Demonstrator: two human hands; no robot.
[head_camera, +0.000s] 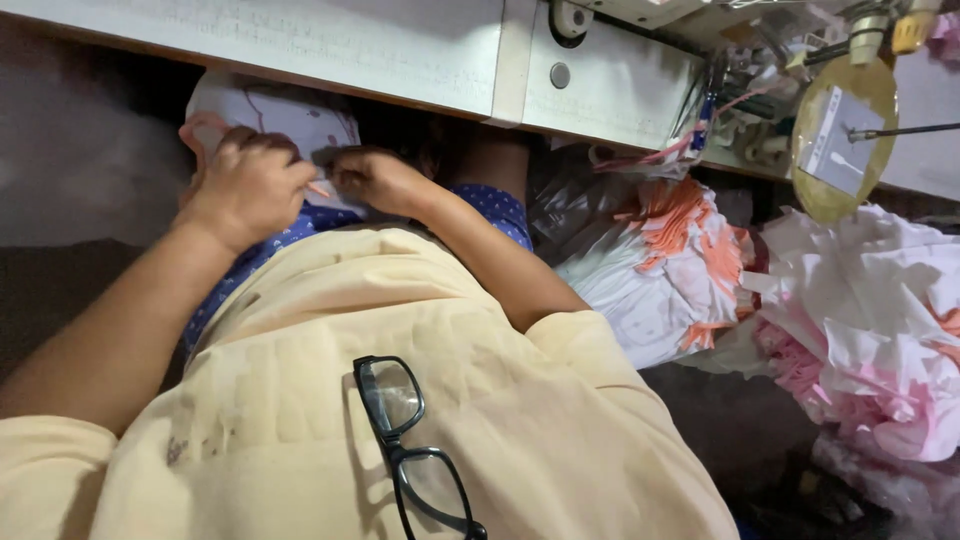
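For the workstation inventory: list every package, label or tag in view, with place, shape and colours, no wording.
Clear plastic bag: under the table edge, right of the person's right arm; bulging, stuffed with white and orange cloth pieces.
White label: upper right, on a round yellowish translucent disc; small rectangle, tilted.
No screens or signs show.

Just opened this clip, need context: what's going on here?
A person looks down at their lap under the edge of a sewing table. The left hand and right hand both pinch a small white fabric piece with pink trim. Black glasses hang on their yellow shirt. Bundles of white and pink fabric lie to the right.
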